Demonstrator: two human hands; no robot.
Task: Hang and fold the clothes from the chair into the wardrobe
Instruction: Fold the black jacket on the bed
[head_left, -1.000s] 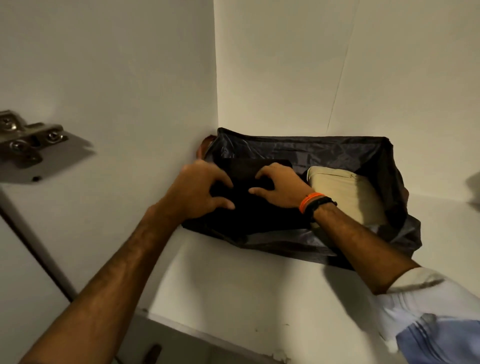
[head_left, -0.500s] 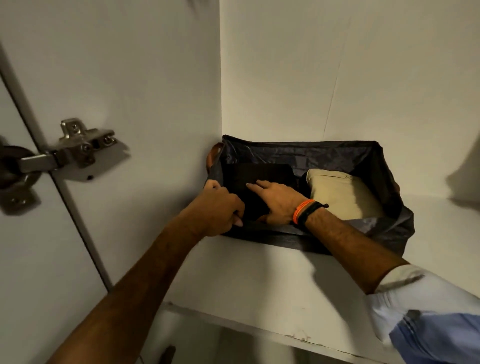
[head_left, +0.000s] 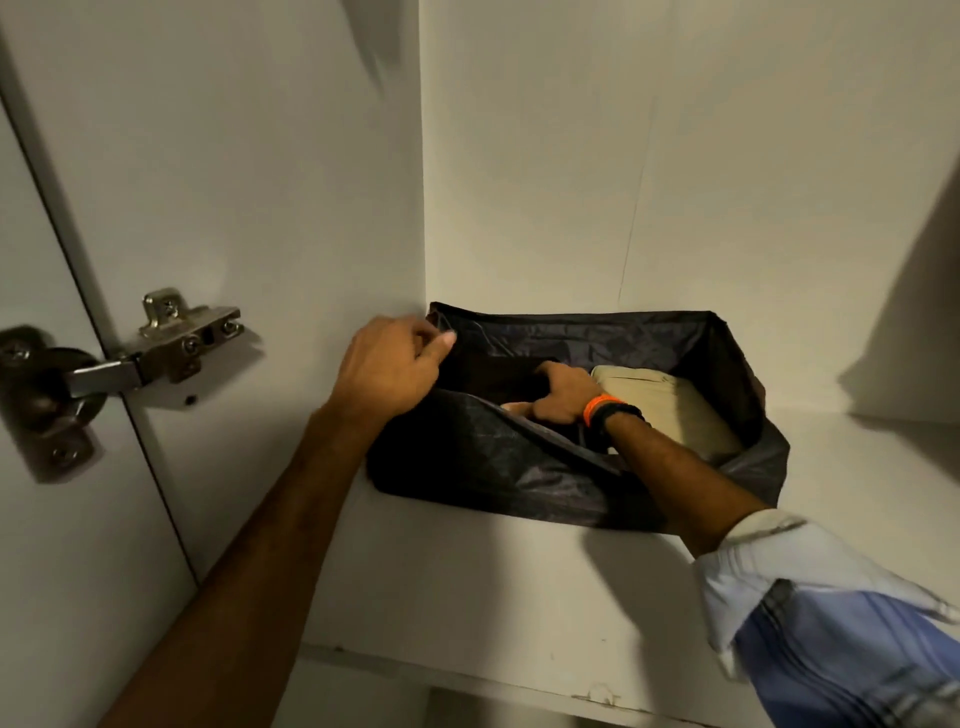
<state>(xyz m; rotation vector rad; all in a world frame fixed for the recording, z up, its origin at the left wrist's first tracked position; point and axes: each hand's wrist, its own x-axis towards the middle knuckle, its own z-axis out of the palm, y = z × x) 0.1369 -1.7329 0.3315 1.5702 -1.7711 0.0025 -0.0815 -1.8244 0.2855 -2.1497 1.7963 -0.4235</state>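
A black fabric storage bag (head_left: 493, 467) sits on a white wardrobe shelf (head_left: 493, 587), pushed into the back left corner. Inside it, a folded black garment (head_left: 498, 374) lies on the left and a folded beige garment (head_left: 670, 410) on the right. My left hand (head_left: 389, 364) pinches the bag's rim at its rear left corner. My right hand (head_left: 563, 395), with orange and black bands on the wrist, reaches inside the bag, fingers curled on the black garment. The bag's front wall hides the lower part of the black garment.
The wardrobe's white side wall (head_left: 291, 182) and back wall (head_left: 675, 156) close in the shelf. A metal door hinge (head_left: 171, 343) is fixed at the left, joining the open door (head_left: 47, 545). Bare shelf extends to the right of the bag (head_left: 872, 467).
My left hand has lifted from the bag's front left edge to its rear left corner. The front wall of the bag now stands higher. My right hand sits deeper inside.
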